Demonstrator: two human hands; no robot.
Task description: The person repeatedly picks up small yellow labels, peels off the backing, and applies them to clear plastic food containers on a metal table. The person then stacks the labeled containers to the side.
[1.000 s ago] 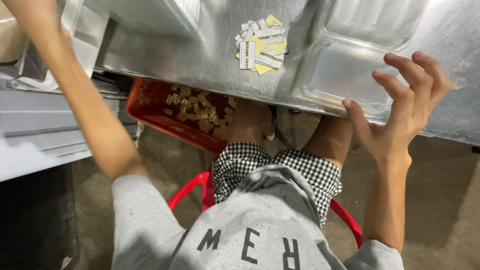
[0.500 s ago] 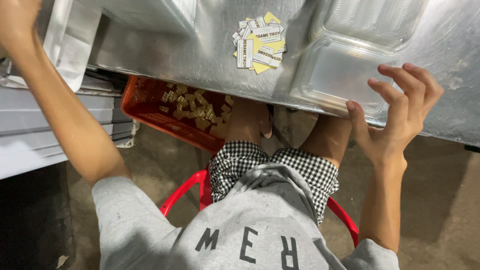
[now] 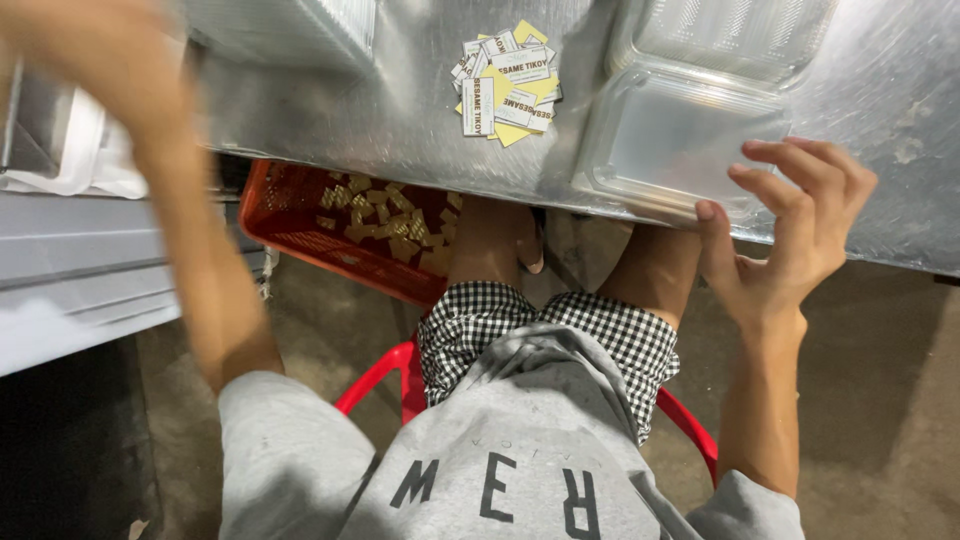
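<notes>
My right hand [image 3: 790,250] is at the near edge of a metal table [image 3: 380,110]. Its fingers are spread and curled and hold nothing, and the thumb touches the front rim of an empty clear plastic clamshell box [image 3: 670,140]. A small pile of white and yellow paper labels [image 3: 505,85] lies on the table to the left of the box. My left arm [image 3: 190,230] reaches up to the far left, where my left hand [image 3: 95,45] is only a blur near the top corner.
Under the table stands a red plastic crate [image 3: 300,215] holding several small tan pieces [image 3: 390,215]. I sit on a red stool [image 3: 385,375]. White plastic sheeting [image 3: 70,160] and a grey shelf [image 3: 70,280] are at the left.
My left arm has swung up and toward the camera and is now blurred. My right hand has stayed at the box's edge, with its fingers curling in slightly.
</notes>
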